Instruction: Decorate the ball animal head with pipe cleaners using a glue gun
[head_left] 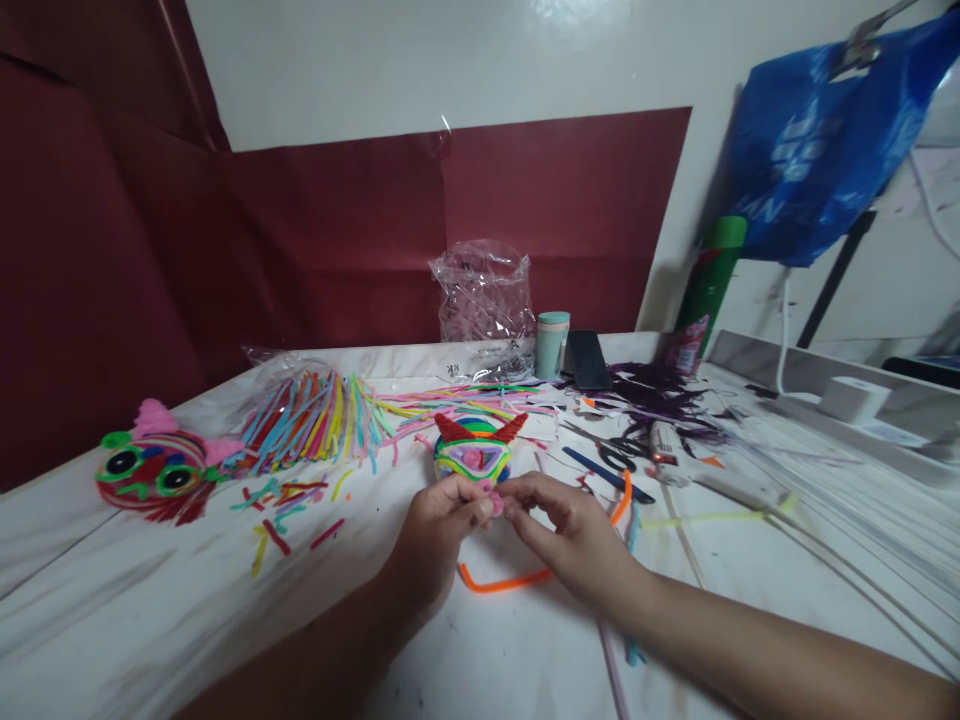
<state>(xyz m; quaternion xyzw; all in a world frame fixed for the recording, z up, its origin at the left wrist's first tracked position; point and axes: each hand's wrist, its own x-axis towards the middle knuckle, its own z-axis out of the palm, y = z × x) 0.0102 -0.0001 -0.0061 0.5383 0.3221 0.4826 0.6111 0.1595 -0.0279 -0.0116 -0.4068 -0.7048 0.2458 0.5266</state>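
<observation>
Between my fingertips is a small pink coiled piece of pipe cleaner (pixel 493 499). My left hand (pixel 450 525) pinches it from the left, thumb and forefinger closed. From the right, the fingertips of my right hand (pixel 566 525) press together at its other edge. Just behind my hands sits a round, many-coloured pipe-cleaner figure (pixel 472 447) with red horns and a pink centre; its lower part is hidden by my fingers. An orange pipe cleaner (pixel 504 584) lies bent on the table below my hands.
A finished-looking fish-like figure (pixel 154 470) lies at left, near a bundle of coloured pipe cleaners (pixel 311 420) and scattered offcuts (pixel 277 537). Scissors (pixel 619 452), a blue strip (pixel 607 474), a glue bottle (pixel 666 452), a phone (pixel 588 360) and a cup (pixel 553 346) stand or lie right of centre.
</observation>
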